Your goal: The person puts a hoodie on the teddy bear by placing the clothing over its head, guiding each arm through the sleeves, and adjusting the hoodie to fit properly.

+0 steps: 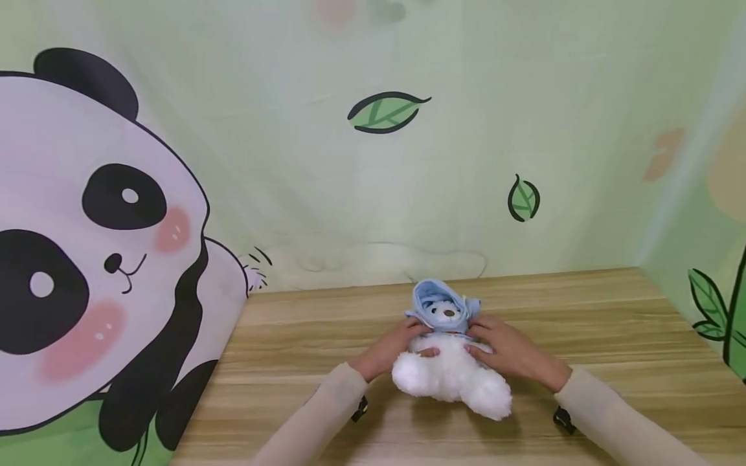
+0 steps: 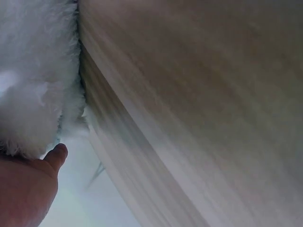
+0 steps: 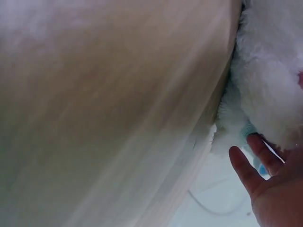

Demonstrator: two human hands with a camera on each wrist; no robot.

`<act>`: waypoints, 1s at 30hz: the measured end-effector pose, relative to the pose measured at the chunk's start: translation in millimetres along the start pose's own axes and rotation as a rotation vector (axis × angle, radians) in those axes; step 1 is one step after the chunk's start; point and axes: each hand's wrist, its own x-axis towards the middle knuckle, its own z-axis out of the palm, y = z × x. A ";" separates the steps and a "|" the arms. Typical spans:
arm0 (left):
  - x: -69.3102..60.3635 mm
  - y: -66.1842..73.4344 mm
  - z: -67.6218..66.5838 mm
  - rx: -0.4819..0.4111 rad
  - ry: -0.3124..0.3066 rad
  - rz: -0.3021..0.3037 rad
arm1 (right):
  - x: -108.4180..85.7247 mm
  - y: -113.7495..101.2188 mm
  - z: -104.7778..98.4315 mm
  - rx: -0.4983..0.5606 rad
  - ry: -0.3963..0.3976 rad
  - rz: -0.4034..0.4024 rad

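Note:
A white plush toy point(image 1: 444, 372) with fluffy legs lies on its back on the table, its feet toward me. A light blue hooded garment point(image 1: 430, 296) is bunched about its head, and the face with a brown nose shows in the opening. My left hand point(image 1: 402, 346) holds the toy's left-hand side in the head view, thumb on the belly and fingers at the garment's lower edge. On the opposite side my right hand point(image 1: 509, 343) holds it likewise. White fur point(image 2: 38, 85) fills the left wrist view's edge. Two extended fingers show beside the fur in the right wrist view.
The wood-grain table point(image 1: 303, 323) meets a pale green backdrop point(image 1: 280, 162) printed with leaves just behind the toy. A large printed panda point(image 1: 146, 259) covers the left side. Dark wrist devices point(image 1: 564, 421) sit under the sleeves.

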 end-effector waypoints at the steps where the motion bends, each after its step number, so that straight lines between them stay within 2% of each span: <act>1: -0.8 0.0 0.1 -0.006 0.003 -0.009 | 0.3 -0.5 0.0 0.009 -0.008 0.017; 6: -2.9 -2.0 2.4 -0.026 0.012 -0.039 | 2.4 -3.5 -3.9 0.042 -0.059 0.111; 12: -4.2 -3.7 3.4 0.045 0.035 0.016 | 5.8 -6.2 -5.6 -0.021 -0.093 0.106; 15: -5.2 -3.4 1.9 0.065 0.040 0.017 | 5.9 -7.4 -5.4 -0.023 -0.094 0.112; 19: -4.2 -4.3 -1.1 0.005 0.033 -0.023 | 6.1 -7.4 -6.9 0.013 -0.111 0.145; 23: -1.7 -7.3 -1.7 -0.064 0.034 -0.054 | 7.6 -5.2 -6.9 0.091 -0.153 0.217; 25: -1.0 -9.1 -1.7 -0.041 0.024 -0.059 | 9.3 -3.1 -6.2 0.110 -0.186 0.242; 30: 0.0 -10.5 -4.9 0.062 -0.038 -0.003 | 16.6 2.8 -7.0 0.118 -0.241 0.249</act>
